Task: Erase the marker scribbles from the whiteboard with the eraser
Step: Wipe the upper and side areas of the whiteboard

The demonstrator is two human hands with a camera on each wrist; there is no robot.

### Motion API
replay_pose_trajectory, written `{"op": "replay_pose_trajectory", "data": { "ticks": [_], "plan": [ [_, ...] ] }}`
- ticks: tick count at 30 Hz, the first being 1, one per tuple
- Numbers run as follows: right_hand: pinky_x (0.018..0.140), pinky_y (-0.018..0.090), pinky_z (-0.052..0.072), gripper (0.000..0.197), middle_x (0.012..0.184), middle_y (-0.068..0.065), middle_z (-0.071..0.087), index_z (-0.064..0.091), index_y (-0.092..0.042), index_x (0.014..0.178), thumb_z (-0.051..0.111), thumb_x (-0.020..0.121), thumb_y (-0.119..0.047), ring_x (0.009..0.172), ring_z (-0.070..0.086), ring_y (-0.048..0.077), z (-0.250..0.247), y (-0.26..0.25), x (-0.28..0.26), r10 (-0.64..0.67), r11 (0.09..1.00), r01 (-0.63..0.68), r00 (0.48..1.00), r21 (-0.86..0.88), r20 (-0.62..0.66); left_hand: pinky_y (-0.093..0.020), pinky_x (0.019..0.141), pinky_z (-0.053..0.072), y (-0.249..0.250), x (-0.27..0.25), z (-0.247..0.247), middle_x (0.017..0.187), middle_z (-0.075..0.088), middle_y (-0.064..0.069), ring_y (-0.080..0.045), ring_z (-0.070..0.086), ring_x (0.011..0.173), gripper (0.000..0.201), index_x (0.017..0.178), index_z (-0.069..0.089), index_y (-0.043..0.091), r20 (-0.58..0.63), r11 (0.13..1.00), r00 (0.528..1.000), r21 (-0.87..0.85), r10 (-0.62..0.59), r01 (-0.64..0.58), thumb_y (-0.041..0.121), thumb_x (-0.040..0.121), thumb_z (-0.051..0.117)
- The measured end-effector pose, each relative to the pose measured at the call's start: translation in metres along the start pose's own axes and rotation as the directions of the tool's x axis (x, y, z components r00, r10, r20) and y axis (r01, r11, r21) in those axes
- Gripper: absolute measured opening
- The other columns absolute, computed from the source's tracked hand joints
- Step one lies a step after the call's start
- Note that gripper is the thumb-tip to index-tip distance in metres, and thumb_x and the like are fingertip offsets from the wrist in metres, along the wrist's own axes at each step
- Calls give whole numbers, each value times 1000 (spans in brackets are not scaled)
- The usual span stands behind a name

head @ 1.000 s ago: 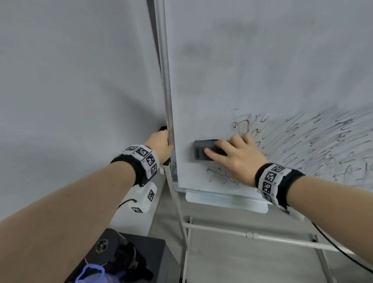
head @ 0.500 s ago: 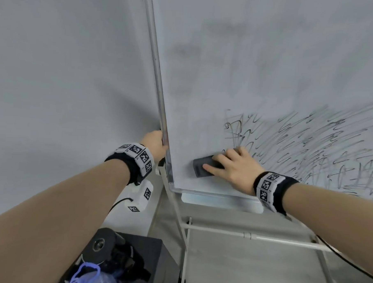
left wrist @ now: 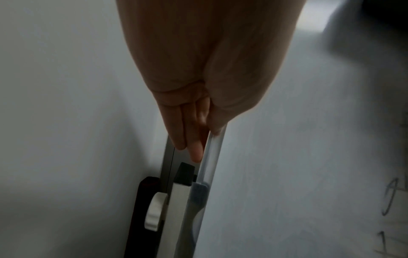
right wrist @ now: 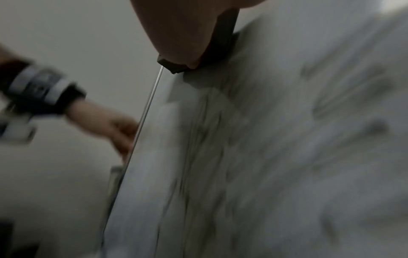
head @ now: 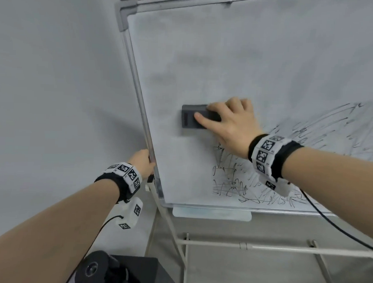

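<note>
right hand (head: 232, 122): holds the eraser (head: 194, 119) flat against the whiteboard (head: 227, 57), thumb on its near face, fingers curled over the top edge
eraser: dark grey block, sticks out left of the right hand's fingers, touching the board; in the right wrist view only its dark end shows under the palm (right wrist: 176, 68)
left hand (head: 142, 164): grips the frame (head: 140, 109) on the board's left edge, low down and left of the right hand; thumb on the front, fingers (left wrist: 189, 139) behind the rail
scribbles (head: 265, 183): black marker lines below and right of the right hand, running to the board's bottom edge and off the right side; a few touch the wrist area
wiped area: board above and left of the right hand shows only faint grey smears
tray (head: 212, 214): pale, just under the board's bottom edge, below the right hand
stand (head: 219, 244): light metal bars under the tray
wristbands (head: 126, 175): black with square-code tags, one per wrist
black box (head: 137, 274): below the left forearm, on the floor
right wrist view: blurred, detail hard to read
</note>
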State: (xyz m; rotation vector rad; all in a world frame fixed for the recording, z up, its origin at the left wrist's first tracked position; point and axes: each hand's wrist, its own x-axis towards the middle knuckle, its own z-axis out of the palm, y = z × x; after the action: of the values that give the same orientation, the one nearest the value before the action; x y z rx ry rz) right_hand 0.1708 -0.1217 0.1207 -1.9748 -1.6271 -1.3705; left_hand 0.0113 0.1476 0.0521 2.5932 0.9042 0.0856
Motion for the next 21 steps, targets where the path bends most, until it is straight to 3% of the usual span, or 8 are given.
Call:
{"op": "replay_pose_trajectory", "data": {
  "ticks": [2,6,10,14,17,21],
  "plan": [
    [75,39,27,67,118,9,60,57,-26,133,47,71,-2,85,44,28,20,-21,-48,-30,999,25,994,43,108,-45,86,55,0,1,1,95,71,-13,-30,69,91,10,96,53,9,-4,1000,1000,6,3,-3,17,96,59],
    [73,42,36,74,119,10,58,49,-26,135,58,67,3,86,45,29,59,-68,-145,-39,995,8,949,100,312,-44,89,53,3,6,1,100,72,-13,-30,69,95,10,100,54,8,19,1000,1000,22,6,-7,17,97,59],
    [71,44,42,74,112,7,60,51,-28,133,66,64,-4,85,49,30,76,-90,-188,-104,993,69,889,95,446,-46,89,55,-2,9,2,98,72,-12,-30,70,93,12,102,56,6,17,999,1000,30,9,-10,16,96,60],
    [75,45,41,71,111,8,59,51,-29,134,63,68,-5,88,51,31,70,-82,-181,-136,988,86,883,130,449,-41,88,53,2,5,4,101,72,-12,-29,69,97,9,103,54,9,-2,999,1000,48,-10,10,16,97,57],
    [76,43,37,76,115,9,59,50,-29,137,64,67,-4,90,51,31,53,-57,-151,-72,993,30,914,112,400,-38,84,52,6,1,5,101,71,-14,-32,68,97,8,102,54,7,-21,998,999,47,-31,32,13,98,56],
    [77,43,33,79,120,12,58,52,-28,138,59,64,-2,95,45,31,12,-10,-82,-7,999,-5,962,43,273,-47,85,57,7,1,4,98,71,-17,-36,70,88,4,91,54,9,-7,999,999,-26,-32,32,8,95,56]
  ]
}}
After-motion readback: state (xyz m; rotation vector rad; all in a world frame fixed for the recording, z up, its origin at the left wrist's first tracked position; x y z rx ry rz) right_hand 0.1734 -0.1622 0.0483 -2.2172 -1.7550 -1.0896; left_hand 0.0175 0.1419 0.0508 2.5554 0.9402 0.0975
